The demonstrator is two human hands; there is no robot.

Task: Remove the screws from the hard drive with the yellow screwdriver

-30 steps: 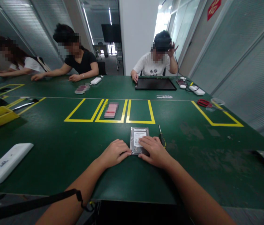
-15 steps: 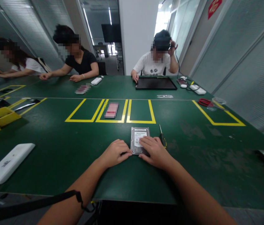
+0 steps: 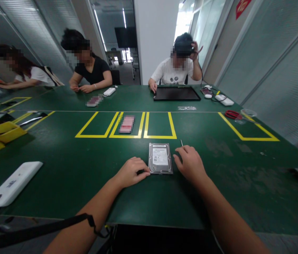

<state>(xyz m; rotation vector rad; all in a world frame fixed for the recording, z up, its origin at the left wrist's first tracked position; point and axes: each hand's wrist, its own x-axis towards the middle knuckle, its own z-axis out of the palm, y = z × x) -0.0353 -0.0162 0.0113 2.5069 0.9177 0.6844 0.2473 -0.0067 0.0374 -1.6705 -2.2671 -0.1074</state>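
One broad green surface (image 3: 85, 151) stretches toward a flat black panel (image 3: 177, 93) lying on its far side. Left hand (image 3: 133, 171) bends its fingers at the near left corner of a hard drive (image 3: 161, 158); whether it pinches it, I cannot tell. Right hand (image 3: 189, 161) is beside the drive, its grasp hidden. Label up, the drive lies between both hands. Beyond the right fingers, a screwdriver (image 3: 181, 143) shows only its thin shaft.

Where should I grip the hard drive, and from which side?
Probably hold the hard drive by its long edges, one hand from each side: it lies flat, label up, those edges running away from you. The left hand is at the near left corner, the right hand beside the right edge.
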